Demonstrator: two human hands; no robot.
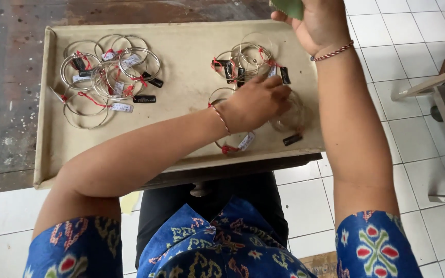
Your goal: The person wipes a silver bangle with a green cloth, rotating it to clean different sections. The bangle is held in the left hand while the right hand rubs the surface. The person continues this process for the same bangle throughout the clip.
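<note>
On the worn wooden surface (11, 103) sits a shallow beige tray (186, 56), and everything else is placed against that tray. At the tray's left end lies a heap of thin silver bangles (110, 72), overlapping one another, each tied with red thread to small white and black tags. One black tag (144, 99) lies flat just beside the heap, toward the tray's middle. The tray's middle is bare board. Toward the tray's right end lies a second, smaller cluster of tagged bangles (244, 61), also with red thread and black tags. Just nearer the tray's front edge than that cluster, the left hand (256, 103) reaches across the body and rests palm down on a clear bangle (290, 119); its grip is closed on the rim, fingers curled over it. A red thread bracelet circles that wrist. Another bangle with a white tag (246, 140) lies under the wrist, close to the tray's front edge. Above the tray's far right corner the right hand (321, 23) is raised, its grip pinched together on a green cloth (289, 7), mostly cut off by the picture's top edge.
</note>
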